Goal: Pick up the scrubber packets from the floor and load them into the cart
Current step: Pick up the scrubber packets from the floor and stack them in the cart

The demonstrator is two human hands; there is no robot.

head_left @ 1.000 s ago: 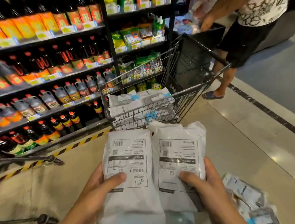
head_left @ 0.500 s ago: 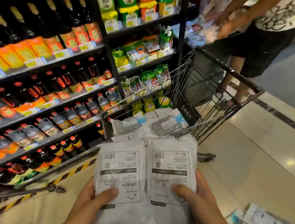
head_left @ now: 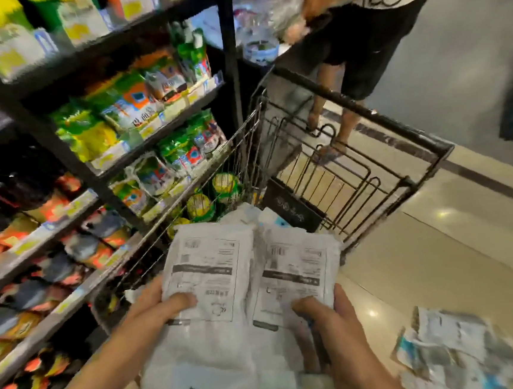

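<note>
I can make out barcodes, a dark band and boxed print on the white labels of the two scrubber packets point(head_left: 243, 276), but the writing is too blurred for me to read. My left hand point(head_left: 153, 308) grips the left packet with the thumb curled over its face, and my right hand point(head_left: 328, 315) does likewise on the right one. Both packets are held side by side over the near end of the cart point(head_left: 352, 167), long axes pointing away from me, with more packets on the floor point(head_left: 448, 345) to my right.

Packets point(head_left: 226, 293) hide my fingers and the cart point(head_left: 333, 169) floor — label print too blurred to read; floor pile point(head_left: 455, 353) cut by bottom edge.
</note>
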